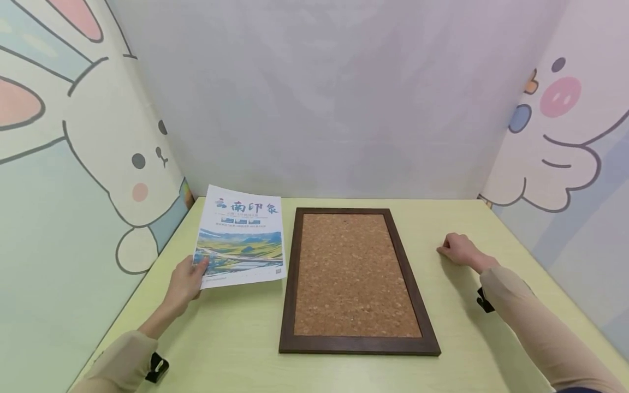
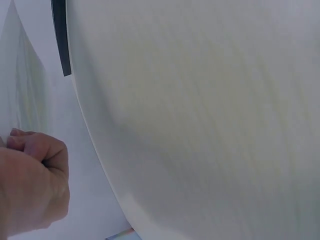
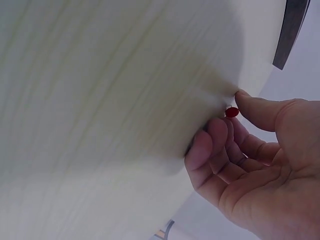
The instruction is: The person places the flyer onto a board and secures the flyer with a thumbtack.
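Observation:
A printed poster point(image 1: 241, 237) with blue lettering and a landscape picture is gripped at its lower left corner by my left hand point(image 1: 184, 281). It is held up, tilted, above the left side of the table. Only the pale back of the poster point(image 2: 22, 85) shows in the left wrist view. My right hand point(image 1: 464, 252) rests on the table at the right. In the right wrist view its thumb and index finger close around a small red thumbtack point(image 3: 231, 112) at the tabletop. The head view hides this tack behind the hand.
A corkboard point(image 1: 354, 273) with a dark brown frame lies flat between the hands on the pale table point(image 1: 236, 338). A grey-white wall point(image 1: 334, 98) stands behind. Cartoon-printed panels close off both sides.

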A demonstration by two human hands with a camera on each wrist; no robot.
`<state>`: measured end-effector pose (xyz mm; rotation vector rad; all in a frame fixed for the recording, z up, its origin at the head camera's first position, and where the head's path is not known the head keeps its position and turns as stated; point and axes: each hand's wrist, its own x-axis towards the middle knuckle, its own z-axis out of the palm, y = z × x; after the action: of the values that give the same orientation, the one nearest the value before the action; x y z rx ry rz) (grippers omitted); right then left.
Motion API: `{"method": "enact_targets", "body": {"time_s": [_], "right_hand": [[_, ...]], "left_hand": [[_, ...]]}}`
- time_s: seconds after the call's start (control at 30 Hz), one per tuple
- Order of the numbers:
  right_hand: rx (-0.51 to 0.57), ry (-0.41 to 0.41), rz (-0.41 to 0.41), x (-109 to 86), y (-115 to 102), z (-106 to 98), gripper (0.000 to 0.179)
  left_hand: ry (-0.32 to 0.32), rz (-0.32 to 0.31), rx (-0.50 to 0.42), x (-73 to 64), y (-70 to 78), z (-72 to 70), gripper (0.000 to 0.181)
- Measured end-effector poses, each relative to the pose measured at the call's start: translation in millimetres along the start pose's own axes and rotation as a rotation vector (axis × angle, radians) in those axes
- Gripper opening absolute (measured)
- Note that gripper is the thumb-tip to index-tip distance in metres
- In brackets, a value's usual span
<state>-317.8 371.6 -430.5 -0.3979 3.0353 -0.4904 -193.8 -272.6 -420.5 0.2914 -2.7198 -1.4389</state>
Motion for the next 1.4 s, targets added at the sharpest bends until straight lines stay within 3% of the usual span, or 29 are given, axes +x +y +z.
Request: {"method": "enact_targets", "body": {"time_s": [0.7,1.4], "right_hand": [[-0.022,0.036,-0.045,-1.8,1.5,-2.5,0.016],[-0.014,0.066,-0.063,-4.1,1.4,-0.2,0.011]], "left_hand": [[-0.036,0.011,-0.076,-2.6,21.0,31.1,0.045],[0.000,0.060,-0.148,4.0,43.2,82.7,0.035]]}}
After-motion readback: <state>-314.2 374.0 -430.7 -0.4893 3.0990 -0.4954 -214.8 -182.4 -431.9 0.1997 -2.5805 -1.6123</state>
